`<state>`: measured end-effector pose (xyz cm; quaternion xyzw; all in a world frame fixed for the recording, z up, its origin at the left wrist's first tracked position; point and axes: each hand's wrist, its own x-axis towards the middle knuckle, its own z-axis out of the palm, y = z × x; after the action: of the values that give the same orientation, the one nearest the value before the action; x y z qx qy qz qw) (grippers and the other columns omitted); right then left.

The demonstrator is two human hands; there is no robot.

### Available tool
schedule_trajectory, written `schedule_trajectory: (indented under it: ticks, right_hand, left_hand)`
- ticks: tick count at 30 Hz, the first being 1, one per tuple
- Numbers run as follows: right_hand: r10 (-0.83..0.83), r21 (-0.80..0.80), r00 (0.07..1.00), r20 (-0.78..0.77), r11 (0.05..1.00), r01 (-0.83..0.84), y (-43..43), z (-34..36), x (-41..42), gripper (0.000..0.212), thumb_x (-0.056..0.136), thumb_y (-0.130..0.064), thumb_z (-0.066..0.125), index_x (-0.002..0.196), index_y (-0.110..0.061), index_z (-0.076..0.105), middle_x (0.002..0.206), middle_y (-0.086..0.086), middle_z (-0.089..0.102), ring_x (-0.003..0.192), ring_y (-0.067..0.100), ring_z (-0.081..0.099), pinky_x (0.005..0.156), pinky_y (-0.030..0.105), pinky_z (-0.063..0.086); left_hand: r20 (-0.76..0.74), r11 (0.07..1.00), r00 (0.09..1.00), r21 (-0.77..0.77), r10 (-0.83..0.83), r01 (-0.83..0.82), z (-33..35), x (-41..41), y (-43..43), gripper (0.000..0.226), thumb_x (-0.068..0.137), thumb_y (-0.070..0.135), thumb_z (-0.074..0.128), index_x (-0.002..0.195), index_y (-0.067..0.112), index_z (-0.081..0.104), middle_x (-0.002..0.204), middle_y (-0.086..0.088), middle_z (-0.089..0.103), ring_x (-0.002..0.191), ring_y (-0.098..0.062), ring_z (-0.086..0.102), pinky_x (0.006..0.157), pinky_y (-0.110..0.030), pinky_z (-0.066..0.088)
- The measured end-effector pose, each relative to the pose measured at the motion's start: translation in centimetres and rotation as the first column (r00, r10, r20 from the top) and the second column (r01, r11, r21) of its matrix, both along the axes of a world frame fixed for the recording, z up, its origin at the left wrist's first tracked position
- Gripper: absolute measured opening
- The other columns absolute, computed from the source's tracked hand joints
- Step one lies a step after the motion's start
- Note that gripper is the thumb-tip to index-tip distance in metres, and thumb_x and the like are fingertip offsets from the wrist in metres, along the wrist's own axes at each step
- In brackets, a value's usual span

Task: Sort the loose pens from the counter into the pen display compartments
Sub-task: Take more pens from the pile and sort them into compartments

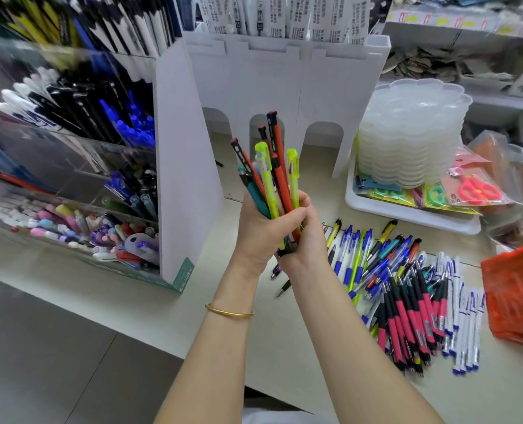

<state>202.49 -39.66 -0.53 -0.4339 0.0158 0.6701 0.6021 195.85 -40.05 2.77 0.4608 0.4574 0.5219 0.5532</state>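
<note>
Upright bundle of orange, yellow-green and teal pens [277, 179] gripped in both hands above the pale worktop [107, 270].
Left hand [261, 232] wrapped round the barrels, right hand [307, 240] clasping the lower ends; pile of loose blue, pink-and-black and white pens [407, 295] on the worktop just right of the hands. Clear tiered acrylic pen display [70, 154] at left, compartments holding black, blue and pastel-capped pens; white tray [407, 214] behind the pile, holding stacked translucent palettes [413, 133].

Pen display [101, 166] stands left of loose pens [407, 295] on counter [254, 347].
</note>
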Motion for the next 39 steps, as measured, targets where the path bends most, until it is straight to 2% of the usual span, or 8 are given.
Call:
schedule_trajectory:
  ticks: [4, 7, 11, 20, 26, 31, 35, 39]
  right_hand:
    - [-0.013, 0.034, 0.997, -0.077, 0.999, 0.016, 0.3, 0.0, -0.4, 0.035, 0.086, -0.036, 0.062, 0.115, -0.018, 0.069, 0.110, 0.005, 0.072, 0.104, 0.023, 0.068, 0.094, 0.038, 0.052]
    - [-0.025, 0.067, 0.993, -0.119, 0.997, 0.033, -0.1, 0.2, -0.5, 0.023, 0.092, -0.034, 0.057, 0.089, -0.022, 0.076, 0.100, 0.004, 0.074, 0.097, 0.022, 0.070, 0.087, 0.036, 0.055]
    - [-0.008, 0.028, 0.996, -0.086, 1.000, 0.010, -0.3, 0.4, -1.1, 0.041, 0.093, -0.048, 0.054, 0.120, -0.019, 0.065, 0.112, 0.006, 0.071, 0.102, 0.024, 0.068, 0.085, 0.037, 0.056]
    - [0.018, -0.041, 0.997, -0.074, 0.999, -0.021, -1.4, 1.7, -1.9, 0.027, 0.093, -0.037, 0.058, 0.108, -0.017, 0.067, 0.095, 0.005, 0.074, 0.096, 0.023, 0.069, 0.086, 0.038, 0.055]
    - [0.207, 0.021, 0.976, -0.061, 0.978, -0.206, -3.3, 2.5, -2.9, 0.030, 0.090, -0.036, 0.059, 0.109, -0.016, 0.068, 0.103, 0.007, 0.073, 0.094, 0.022, 0.069, 0.082, 0.037, 0.054]
    - [0.422, -0.003, 0.848, 0.321, 0.896, -0.444, -4.1, 3.6, -4.5, 0.026, 0.095, -0.029, 0.049, 0.095, -0.007, 0.064, 0.090, 0.003, 0.071, 0.096, 0.022, 0.067, 0.088, 0.044, 0.055]
    - [0.156, 0.184, 0.740, 0.654, 0.916, -0.355, -4.0, 7.5, -6.6, 0.015, 0.096, -0.012, 0.047, 0.094, -0.010, 0.061, 0.083, 0.005, 0.066, 0.075, 0.017, 0.064, 0.067, 0.028, 0.054]
    - [0.012, 0.330, 0.546, 0.838, 0.785, -0.525, -4.3, 11.5, -11.0, 0.012, 0.097, -0.019, 0.050, 0.095, -0.015, 0.061, 0.078, -0.001, 0.061, 0.060, 0.009, 0.055, 0.051, 0.022, 0.046]
  left_hand:
    - [0.027, 0.999, 0.999, -0.041, 0.033, -0.032, -0.8, 0.1, -0.2, 0.052, 0.073, -0.019, 0.066, 0.119, 0.005, 0.059, 0.096, -0.002, 0.072, 0.091, -0.014, 0.071, 0.075, -0.024, 0.056]
    - [0.028, 0.998, 0.998, -0.047, 0.054, -0.052, -0.9, 0.1, -0.4, 0.052, 0.074, -0.009, 0.075, 0.120, 0.009, 0.059, 0.098, 0.000, 0.071, 0.091, -0.011, 0.071, 0.077, -0.024, 0.057]
    - [0.057, 0.992, 0.991, -0.051, 0.118, -0.115, -0.4, 0.1, -0.4, 0.048, 0.075, 0.001, 0.078, 0.118, 0.014, 0.059, 0.101, 0.000, 0.070, 0.091, -0.009, 0.070, 0.080, -0.024, 0.057]
    - [0.007, 0.995, 0.996, -0.016, 0.094, -0.094, -0.3, -0.9, -1.2, 0.041, 0.077, -0.002, 0.072, 0.116, 0.003, 0.063, 0.097, -0.003, 0.073, 0.091, -0.014, 0.071, 0.086, -0.032, 0.058]
    - [0.028, 0.989, 0.989, -0.024, 0.144, -0.143, 0.1, -3.0, -2.7, 0.040, 0.082, 0.011, 0.073, 0.117, 0.023, 0.059, 0.100, 0.003, 0.068, 0.094, -0.011, 0.069, 0.080, -0.025, 0.057]
    - [0.199, 0.997, 0.977, -0.030, 0.080, -0.076, 1.7, -7.6, -4.4, 0.010, 0.078, 0.012, 0.065, 0.087, 0.010, 0.061, 0.067, -0.008, 0.060, 0.065, -0.022, 0.061, 0.064, -0.033, 0.053]
    - [0.283, 0.999, 0.959, -0.054, 0.019, -0.004, 2.4, -12.0, -6.4, 0.007, 0.078, 0.007, 0.063, 0.084, 0.008, 0.058, 0.067, -0.008, 0.057, 0.058, -0.019, 0.055, 0.057, -0.029, 0.049]
    - [0.232, 0.992, 0.970, -0.083, -0.077, 0.099, 2.4, -17.1, -7.9, 0.015, 0.077, 0.003, 0.065, 0.090, 0.006, 0.059, 0.070, -0.010, 0.057, 0.060, -0.021, 0.056, 0.057, -0.031, 0.049]
